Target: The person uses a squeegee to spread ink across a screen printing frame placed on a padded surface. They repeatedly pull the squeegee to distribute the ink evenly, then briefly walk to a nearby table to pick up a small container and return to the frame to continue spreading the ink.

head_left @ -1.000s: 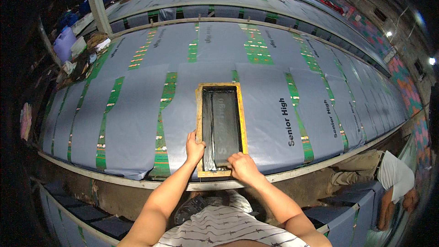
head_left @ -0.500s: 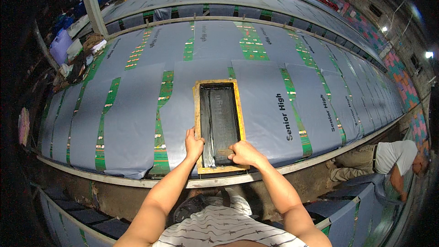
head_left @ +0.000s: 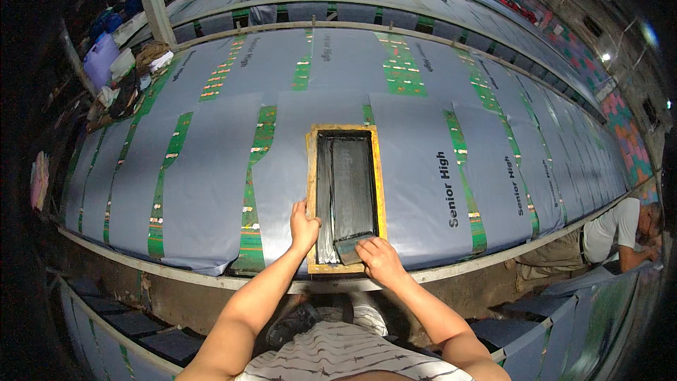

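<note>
A screen-printing frame (head_left: 381,201) with a yellowed, ink-stained rim lies on grey fabric (head_left: 412,176) near the table's front edge. Black ink coats its mesh (head_left: 352,176), with a glossy streak along the left side. My left hand (head_left: 304,229) is closed round the frame's left rim, toward its near end. Inside the near end, a dark flat squeegee (head_left: 347,248) leans on the mesh. My right hand (head_left: 381,261) pinches the squeegee's right part from above, over the frame's near right corner; the fingers hide part of it.
Grey panels, some with black lettering (head_left: 451,190), cover the long table, with green strips (head_left: 255,190) between them. A wooden rail (head_left: 190,279) edges its front. Another person (head_left: 610,240) bends over a table at right. A purple jug (head_left: 101,62) stands far left beside a post (head_left: 154,3).
My right hand has come nearer to me, down to the frame's near end, and the squeegee now shows. My left hand stays on the rim. The whole view has shifted slightly.
</note>
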`<state>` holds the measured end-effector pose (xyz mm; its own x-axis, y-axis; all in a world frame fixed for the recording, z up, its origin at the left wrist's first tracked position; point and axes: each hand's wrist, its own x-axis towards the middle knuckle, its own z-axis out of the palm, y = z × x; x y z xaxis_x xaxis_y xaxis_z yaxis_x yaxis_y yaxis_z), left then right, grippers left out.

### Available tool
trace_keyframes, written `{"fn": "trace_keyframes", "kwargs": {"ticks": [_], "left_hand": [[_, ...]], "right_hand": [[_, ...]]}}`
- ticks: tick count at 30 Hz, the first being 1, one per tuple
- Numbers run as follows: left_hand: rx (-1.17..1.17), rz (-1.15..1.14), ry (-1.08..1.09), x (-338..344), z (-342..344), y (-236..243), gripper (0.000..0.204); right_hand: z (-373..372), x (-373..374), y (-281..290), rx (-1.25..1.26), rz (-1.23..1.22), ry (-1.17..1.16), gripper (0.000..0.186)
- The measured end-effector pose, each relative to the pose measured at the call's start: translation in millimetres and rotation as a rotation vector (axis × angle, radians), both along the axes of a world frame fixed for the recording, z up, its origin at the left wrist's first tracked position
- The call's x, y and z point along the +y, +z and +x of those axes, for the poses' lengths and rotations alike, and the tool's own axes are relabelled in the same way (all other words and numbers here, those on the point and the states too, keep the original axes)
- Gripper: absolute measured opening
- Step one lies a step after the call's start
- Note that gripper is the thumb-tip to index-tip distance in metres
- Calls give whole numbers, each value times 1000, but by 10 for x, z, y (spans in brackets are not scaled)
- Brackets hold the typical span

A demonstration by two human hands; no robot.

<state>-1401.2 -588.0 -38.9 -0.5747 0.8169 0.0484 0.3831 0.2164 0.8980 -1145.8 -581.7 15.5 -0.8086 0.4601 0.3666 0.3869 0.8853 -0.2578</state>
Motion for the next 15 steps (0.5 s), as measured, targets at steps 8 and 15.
{"fn": "trace_keyframes", "kwargs": {"ticks": [8,15], "left_hand": [[-17,32,12,-13,-9,-83,64],[-26,30,-7,-14,-1,-13,60]], "right_hand": [[-363,788,-106,4,10,-11,51],[-766,1657,-129,52,74,-32,33]]}}
